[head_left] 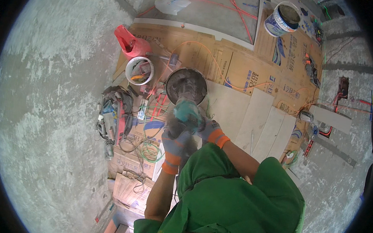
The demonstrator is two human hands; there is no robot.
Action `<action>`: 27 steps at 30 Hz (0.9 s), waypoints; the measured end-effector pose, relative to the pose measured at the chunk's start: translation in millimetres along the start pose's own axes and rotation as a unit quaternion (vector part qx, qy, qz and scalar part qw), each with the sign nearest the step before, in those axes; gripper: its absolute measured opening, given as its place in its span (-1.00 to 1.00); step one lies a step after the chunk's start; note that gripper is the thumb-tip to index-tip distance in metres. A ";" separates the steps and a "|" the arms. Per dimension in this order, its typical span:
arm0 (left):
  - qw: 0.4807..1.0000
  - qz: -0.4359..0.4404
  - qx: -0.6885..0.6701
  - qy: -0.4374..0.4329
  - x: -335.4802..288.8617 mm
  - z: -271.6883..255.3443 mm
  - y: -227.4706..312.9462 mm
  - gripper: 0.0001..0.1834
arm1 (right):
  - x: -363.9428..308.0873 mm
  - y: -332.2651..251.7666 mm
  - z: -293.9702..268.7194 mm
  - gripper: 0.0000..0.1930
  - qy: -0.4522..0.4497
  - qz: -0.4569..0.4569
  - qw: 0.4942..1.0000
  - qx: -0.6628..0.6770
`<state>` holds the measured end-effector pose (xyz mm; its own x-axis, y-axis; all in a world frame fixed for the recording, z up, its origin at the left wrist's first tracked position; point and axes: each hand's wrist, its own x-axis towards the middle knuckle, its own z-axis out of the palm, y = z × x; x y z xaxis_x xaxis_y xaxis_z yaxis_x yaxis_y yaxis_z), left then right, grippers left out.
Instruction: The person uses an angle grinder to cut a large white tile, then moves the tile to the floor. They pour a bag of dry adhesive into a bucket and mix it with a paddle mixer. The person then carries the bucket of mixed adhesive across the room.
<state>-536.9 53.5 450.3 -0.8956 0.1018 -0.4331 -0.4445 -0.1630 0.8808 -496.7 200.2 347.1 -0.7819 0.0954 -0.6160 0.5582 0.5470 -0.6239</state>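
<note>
Both my hands wear grey gloves with orange cuffs and are closed around a teal handheld power mixer [187, 111], which is blurred by motion. My left hand [174, 141] grips it on the left side and my right hand [209, 129] on the right. The mixer points down into a round bucket [206, 87] of dark grey, wet-looking mortar [184, 81]. Its lower end is smeared and partly sunk in the mix. My fingers are partly hidden behind the tool body.
Left of the bucket stand a white pail [128, 69] with tools in it and a red jug [133, 45]. A tool bag [116, 113] leans by the left wall amid tangled cables. Cardboard [242, 77] and tiles [257, 115] cover the floor. Another filled bucket [276, 24] stands far right.
</note>
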 end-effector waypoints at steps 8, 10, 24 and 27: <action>0.997 -0.074 0.007 -0.027 -4.8 12.4 10.5 -0.79 | -10.1 18.6 -0.9 -0.50 0.018 0.004 0.998 0.055; 0.998 -0.067 0.005 -0.020 -6.6 15.9 11.5 -0.77 | -13.1 20.2 -0.5 -0.47 0.013 0.024 0.999 0.028; 0.995 -0.090 0.034 -0.040 -33.7 6.6 3.1 -0.75 | -50.3 21.9 5.1 -0.33 -0.007 0.057 0.998 0.009; 0.994 -0.083 0.047 -0.045 -41.0 5.7 -0.4 -0.71 | -60.2 19.1 2.8 -0.39 0.027 0.030 0.999 0.021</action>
<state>-499.8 55.0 468.8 -0.8029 0.2071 -0.5590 -0.5785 -0.0444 0.8145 -438.2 202.6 371.0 -0.7593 0.1719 -0.6277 0.6154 0.5032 -0.6066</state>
